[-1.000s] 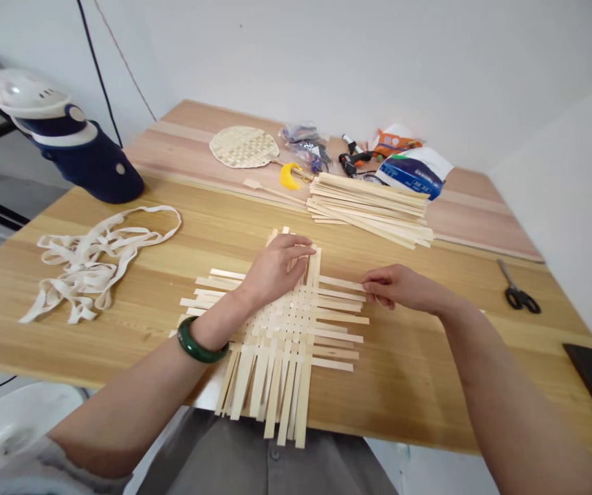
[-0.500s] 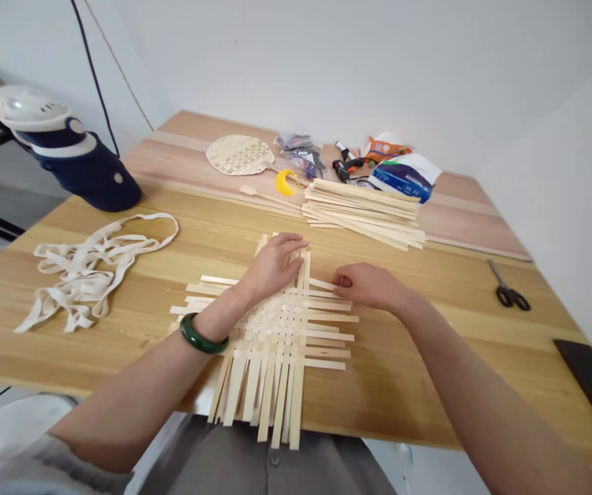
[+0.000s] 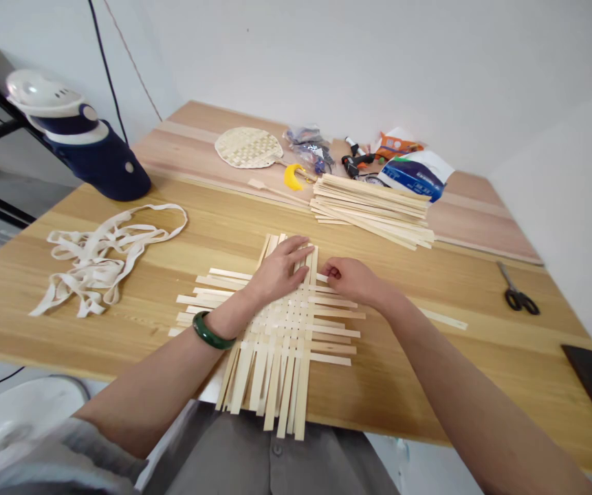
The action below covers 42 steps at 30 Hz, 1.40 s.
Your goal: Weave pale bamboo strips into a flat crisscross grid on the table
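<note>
Bamboo strip weave: lies flat on the wooden table, at the edge nearest the person. Strips cross in a tight central mat, with loose ends projecting on all sides.

Left to right. White fabric tape lies in a loose tangle left of the weave. Beyond it, a navy-and-white moulded object stands at the far left of the table. On the paler board behind sits a round woven fan.

Left hand, jade bangle on the wrist, rests palm down, fingers spread on the upper weave. Right hand is just beside it, not touching, fingers curled against the upper right strips; any pinch on a strip cannot be told.

Behind them lies a stack of bamboo strips. Further right: one loose strip, then black-handled scissors.
</note>
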Available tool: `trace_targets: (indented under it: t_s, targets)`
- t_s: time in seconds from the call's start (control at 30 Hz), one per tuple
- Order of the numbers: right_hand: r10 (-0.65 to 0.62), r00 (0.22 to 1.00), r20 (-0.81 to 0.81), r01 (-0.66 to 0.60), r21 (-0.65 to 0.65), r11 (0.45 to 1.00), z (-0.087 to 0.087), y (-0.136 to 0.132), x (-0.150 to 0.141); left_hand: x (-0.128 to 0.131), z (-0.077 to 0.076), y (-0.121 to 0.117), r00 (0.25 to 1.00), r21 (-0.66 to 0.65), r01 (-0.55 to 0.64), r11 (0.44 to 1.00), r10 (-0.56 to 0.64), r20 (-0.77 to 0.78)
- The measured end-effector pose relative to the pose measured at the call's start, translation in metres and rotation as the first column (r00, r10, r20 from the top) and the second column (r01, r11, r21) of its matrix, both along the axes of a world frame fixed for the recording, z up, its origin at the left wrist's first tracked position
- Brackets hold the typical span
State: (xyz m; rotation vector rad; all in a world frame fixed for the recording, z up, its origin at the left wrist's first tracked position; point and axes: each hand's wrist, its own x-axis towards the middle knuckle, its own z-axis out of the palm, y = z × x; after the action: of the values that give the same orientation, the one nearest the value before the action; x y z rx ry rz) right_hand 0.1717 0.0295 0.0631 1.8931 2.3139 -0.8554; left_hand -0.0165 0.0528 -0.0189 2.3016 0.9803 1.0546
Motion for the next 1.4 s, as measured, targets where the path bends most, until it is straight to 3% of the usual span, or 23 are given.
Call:
trace_targets:
  t_s: [0.23,0.43,0.7,0.97,1.23,1.4]
  targets:
    - [-0.114,0.977,-0.183,0.114,-0.009,0.993,-0.011,0.001,0.005,-0.002,0.010,-0.002,0.999,-0.114,-0.016,0.993,0.010,-0.053]
    - [-0.122,0.964,-0.237,0.109,-0.065,0.992,-0.009,0.005,-0.001,-0.003,0.012,-0.001,0.998,-0.170,0.000,0.985,-0.011,-0.066]
    - [-0.295,0.871,-0.392,0.190,-0.285,0.939,-0.005,0.010,0.001,-0.005,0.009,0.001,0.996,-0.167,-0.004,0.986,0.019,0.090]
    - [-0.149,0.885,-0.441,0.065,-0.199,0.978,-0.012,0.013,0.006,-0.005,0.005,0.003,0.995,-0.158,-0.012,0.987,0.027,0.096]
    - [-0.080,0.934,-0.349,0.029,-0.150,0.988,-0.006,0.009,0.007,-0.004,0.009,0.001,0.997,-0.162,-0.038,0.986,0.049,0.063]
    - [-0.101,0.991,-0.091,0.102,0.000,0.995,-0.008,0.007,0.013,-0.004,0.009,0.000,0.995,-0.188,-0.031,0.982,0.047,0.086]
